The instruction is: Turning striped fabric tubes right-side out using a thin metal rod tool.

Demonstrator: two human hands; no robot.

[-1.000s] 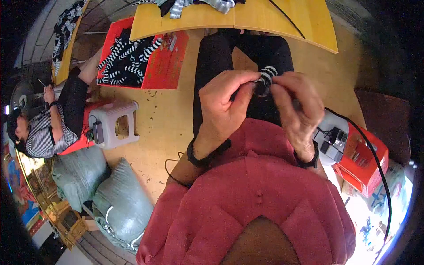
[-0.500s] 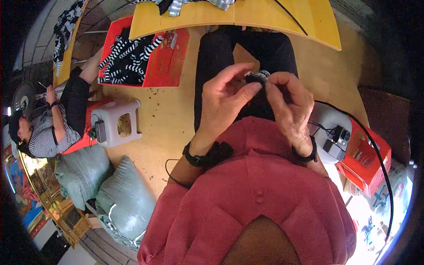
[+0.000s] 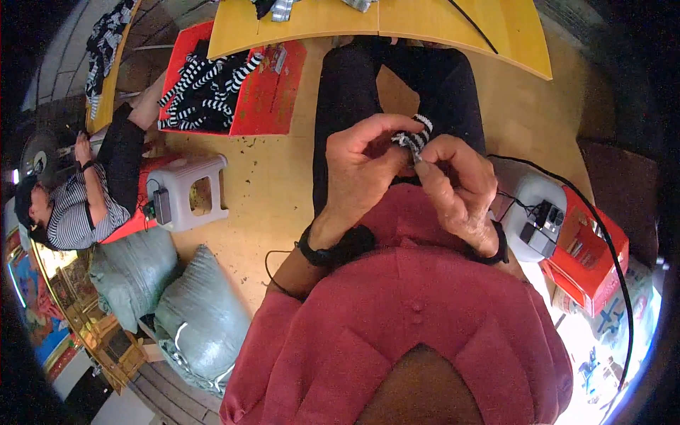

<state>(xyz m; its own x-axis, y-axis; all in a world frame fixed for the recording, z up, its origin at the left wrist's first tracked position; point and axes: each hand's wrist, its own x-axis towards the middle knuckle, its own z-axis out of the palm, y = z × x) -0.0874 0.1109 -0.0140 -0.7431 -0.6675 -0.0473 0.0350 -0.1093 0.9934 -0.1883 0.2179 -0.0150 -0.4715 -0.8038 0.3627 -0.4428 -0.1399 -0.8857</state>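
A small striped knit piece [image 3: 414, 140], black and white, is held on the near side of the desk [image 3: 467, 28], in front of its middle; it is pinched between the thumb and forefinger of the left hand [image 3: 358, 161], while its lower end is nipped by the nearly closed fingers of the right hand [image 3: 460, 176]; much of the piece is covered by both hands.

Just off the desk's left end, a red box [image 3: 263, 103] is filled with a tangle of striped knit strips [image 3: 205, 95]; part of it is hidden beneath the desk's corner; dark print is borne by its flap, too blurred to be read. Well apart from the desk's right end, on the near side, another red box [image 3: 584, 258] is seen, its contents hard to make out; beside it a clear bag [image 3: 623, 308] is marked in blue. Far to the near left of the desk, two bulging grey-green sacks [image 3: 202, 319] are set together, their contents hidden; the fabric pieces [image 3: 282, 8] on the desk are cut off by the upper edge of the view.
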